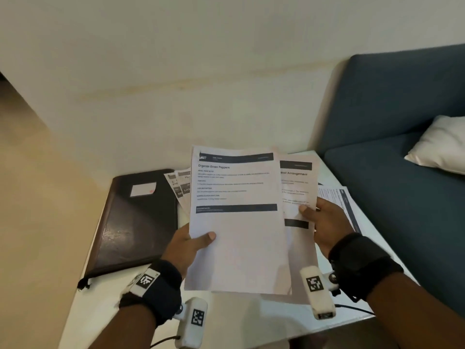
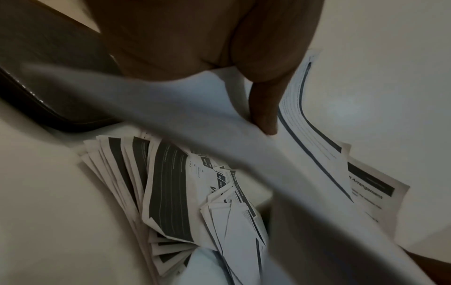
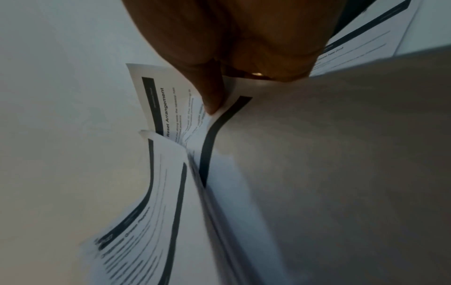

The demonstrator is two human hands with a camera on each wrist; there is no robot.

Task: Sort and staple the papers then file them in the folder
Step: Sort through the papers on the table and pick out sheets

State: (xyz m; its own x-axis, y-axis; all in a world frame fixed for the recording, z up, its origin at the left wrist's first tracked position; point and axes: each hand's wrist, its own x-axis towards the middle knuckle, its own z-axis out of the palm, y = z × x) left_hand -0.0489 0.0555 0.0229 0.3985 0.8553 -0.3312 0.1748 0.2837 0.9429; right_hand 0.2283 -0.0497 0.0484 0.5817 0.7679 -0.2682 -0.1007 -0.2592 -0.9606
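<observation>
Nearest the camera, the left hand holds a printed sheet headed "Organize Green Peppers" by its lower left edge, thumb on the front and fingers behind, so the grip is narrow and closed on that sheet. The right hand pinches a second sheet headed "Reset Arrangement" at its right edge, thumb on the printed face; this sheet sits behind the first and juts out to its right. Both sheets are lifted above the table, tilted up towards the head camera. Each wrist carries a dark strap with a white block marked in black squares.

The table is white and glossy, with a thin dark cable trailing off its near edge. Left of the held sheets, a dark brown folder lies flat and closed on the table, a pale label near its top. Between the folder and the held sheets, a fanned pile of printed papers lies on the table; the left wrist view shows many overlapping pages there with dark header bars. Right of the held sheets, more printed pages lie flat near the table's right edge.

Beyond the table's right side stands a blue sofa with a white cushion on its seat. Behind the table rises a plain cream wall, and to the far left the floor is a warm beige.
</observation>
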